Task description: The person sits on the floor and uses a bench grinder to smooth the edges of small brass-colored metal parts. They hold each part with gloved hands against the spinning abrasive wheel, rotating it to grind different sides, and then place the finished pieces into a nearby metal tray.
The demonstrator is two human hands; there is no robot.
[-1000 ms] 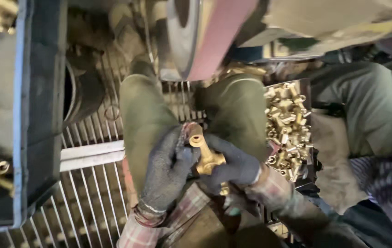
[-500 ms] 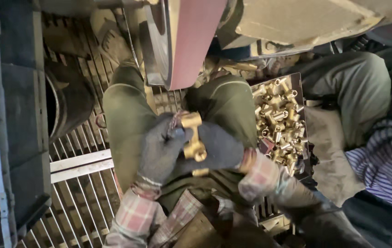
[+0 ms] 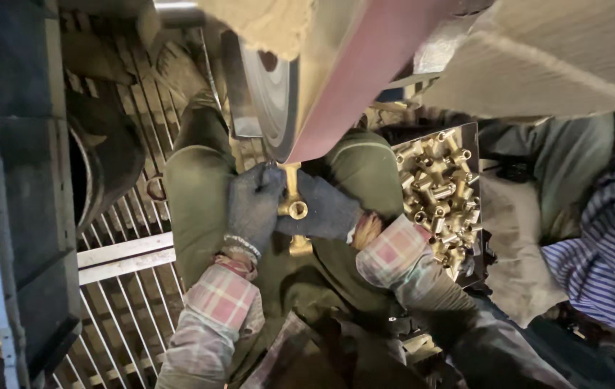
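Both my hands wear dark grey gloves and grip one brass pipe fitting (image 3: 293,205) between them. My left hand (image 3: 251,209) clasps its left side and my right hand (image 3: 328,210) its right side. The fitting's upper end touches the reddish sanding belt (image 3: 365,79) that runs over a grey metal wheel (image 3: 271,94) right above my hands. A round threaded opening of the fitting faces the camera. My knees in green trousers lie under the hands.
A dark tray (image 3: 474,216) with several brass fittings (image 3: 441,194) sits to the right of my right knee. A metal floor grate (image 3: 124,302) lies at lower left, a dark bin wall (image 3: 27,180) at far left. A person's striped sleeve (image 3: 603,252) is at right.
My hands have lifted the brass fitting from above my lap up against the sanding belt. The camera has moved closer to the wheel.
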